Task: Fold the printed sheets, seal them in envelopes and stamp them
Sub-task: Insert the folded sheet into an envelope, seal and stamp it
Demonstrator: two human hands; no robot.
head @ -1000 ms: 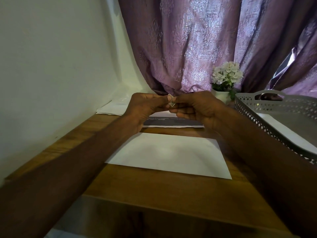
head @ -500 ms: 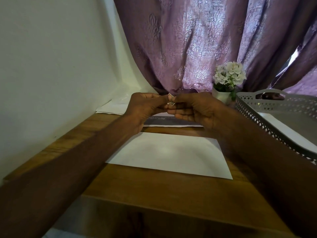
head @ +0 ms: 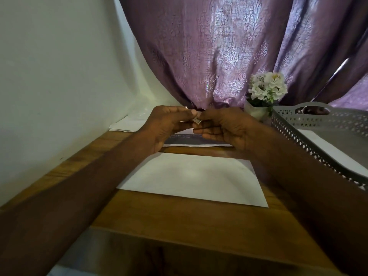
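Brown wooden worktop (head: 179, 220), pale wall to the left. Far left, loose white paper sheets (head: 127, 124) lie flat. Left hand (head: 167, 126) curled, thumb and forefinger pinching a small square postage stamp (head: 197, 121), held in the air above the far side. Right hand (head: 225, 126) pinches the same stamp from the other side, remaining fingers loosely curled. Below them a plain white paper envelope (head: 191, 180) lies flat, centre. Stamp likely featherlight, flimsy, tacky-backed: hold by its edges. Far right, a white flower pot (head: 258, 112) and grey perforated tray (head: 310, 124).
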